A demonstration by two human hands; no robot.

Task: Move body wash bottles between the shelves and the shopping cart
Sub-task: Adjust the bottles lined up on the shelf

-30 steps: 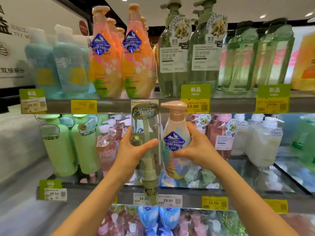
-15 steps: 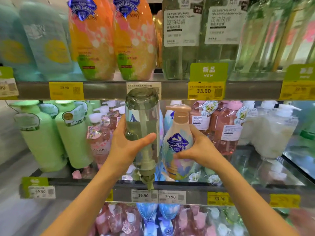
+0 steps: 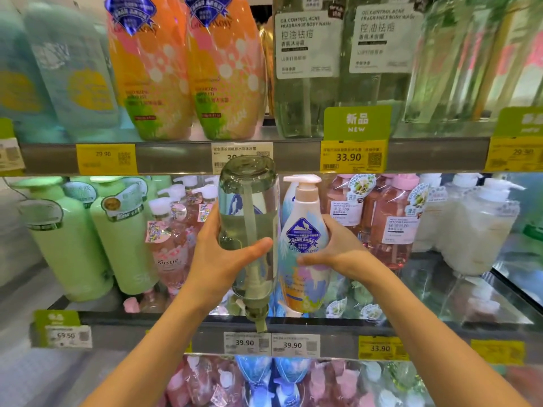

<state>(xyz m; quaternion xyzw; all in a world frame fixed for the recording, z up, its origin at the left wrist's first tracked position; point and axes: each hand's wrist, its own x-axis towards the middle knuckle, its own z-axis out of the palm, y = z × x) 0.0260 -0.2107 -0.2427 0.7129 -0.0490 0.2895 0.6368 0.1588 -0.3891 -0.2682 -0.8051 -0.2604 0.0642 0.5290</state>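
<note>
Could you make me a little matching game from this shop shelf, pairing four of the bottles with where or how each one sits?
Things:
1. clear green bottle
2. pastel pump bottle
3. orange bottles
4. light green bottles

States:
A. standing on the upper shelf
B. held upside down in the left hand
C. standing at the left of the middle shelf
D. upright, gripped by the right hand

Pairs: 1-B, 2-D, 3-A, 4-C
</note>
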